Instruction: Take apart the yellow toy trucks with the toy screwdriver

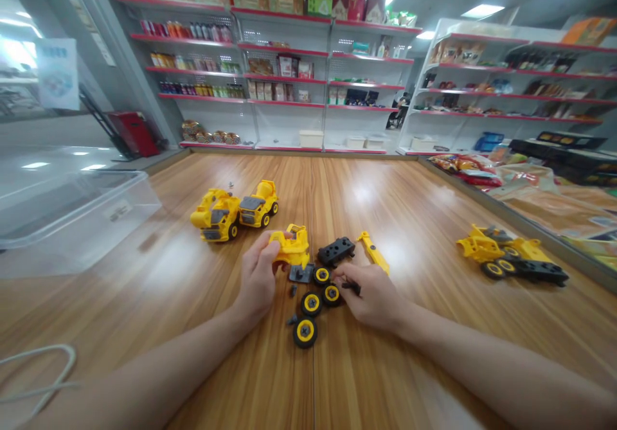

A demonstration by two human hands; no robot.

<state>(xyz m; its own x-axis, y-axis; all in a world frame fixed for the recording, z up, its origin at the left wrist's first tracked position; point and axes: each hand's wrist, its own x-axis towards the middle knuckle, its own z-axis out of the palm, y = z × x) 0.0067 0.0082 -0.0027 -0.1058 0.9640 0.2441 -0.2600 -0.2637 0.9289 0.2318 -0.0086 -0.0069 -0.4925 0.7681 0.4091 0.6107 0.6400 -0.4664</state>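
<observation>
My left hand point(258, 274) is closed around a yellow toy truck cab point(297, 245), held just above the table. My right hand point(378, 294) pinches a small black piece point(351, 285) whose kind I cannot make out, partly hidden by the fingers. Between the hands lie several black toy wheels with yellow hubs point(311, 303). A dark grey flat part point(301, 274) rests under the cab. Behind the wheels is a black chassis point(336, 250), and a yellow toy arm point(373, 253) lies beyond my right hand. Small grey pieces point(292, 319) sit beside the wheels.
Two yellow toy trucks, one an excavator-like model point(216, 215) and one a mixer point(259, 204), stand at the back left. A partly built toy vehicle point(511, 256) lies far right. A clear plastic bin point(96, 215) is at left, a white cable point(53, 388) at front left.
</observation>
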